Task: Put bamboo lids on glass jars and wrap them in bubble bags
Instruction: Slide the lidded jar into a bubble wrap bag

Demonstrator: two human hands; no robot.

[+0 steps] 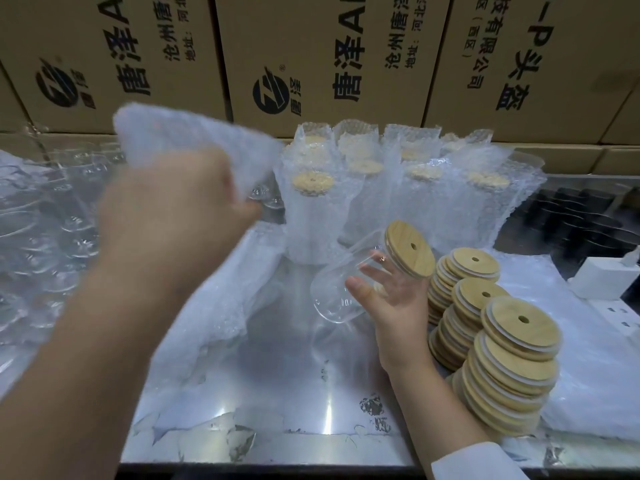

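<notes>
My left hand point(173, 216) is raised above the table and grips a bubble bag point(180, 136), which sticks up and blurs. My right hand point(388, 292) holds a clear glass jar point(343, 282) tilted on its side over the metal table, fingers spread round its upper part. A round bamboo lid point(410, 249) with a small centre hole sits on the jar's mouth, pointing to the right. The jar and the bag are apart.
Several wrapped, lidded jars point(381, 195) stand at the back. Stacks of bamboo lids point(502, 351) are right of my right hand. Bare glass jars point(52, 216) crowd the left. Flat bubble bags point(214, 306) lie centre-left. Cardboard boxes point(311, 57) wall the back. A white charger point(602, 277) sits far right.
</notes>
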